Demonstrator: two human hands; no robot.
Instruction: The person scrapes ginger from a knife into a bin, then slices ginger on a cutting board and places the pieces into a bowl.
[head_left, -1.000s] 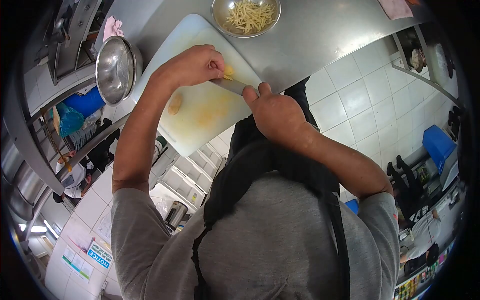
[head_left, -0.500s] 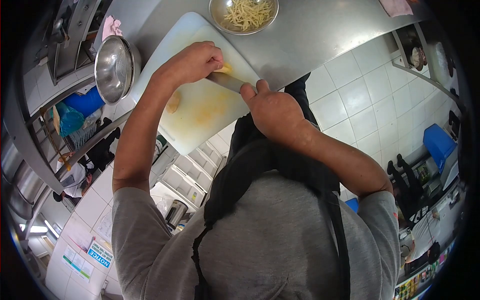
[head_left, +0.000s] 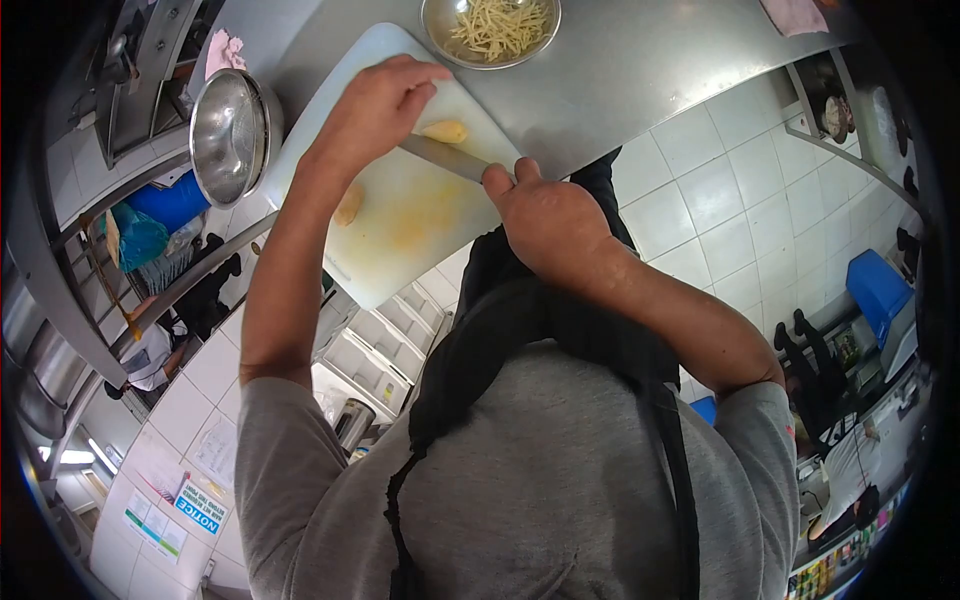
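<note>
My right hand is wrapped round the handle of a knife, whose blade lies across the white cutting board. Just beyond the blade rests a peeled yellow piece that looks like ginger. Over the board's far left part is my left hand, thumb and fingers apart, holding nothing; it is close to the knife tip and clear of that piece. A second pale piece sits near my left forearm. Wet yellow stains mark the board.
A steel bowl of pale cut strips stands beyond the board on the metal counter. Steel colanders are at the left, with a pink cloth behind. Other people are at both sides, one in a white shirt.
My left hand has let go of the yellow piece and moved up and left, its fingers opening. The piece now shows in full. The knife has shifted slightly left.
</note>
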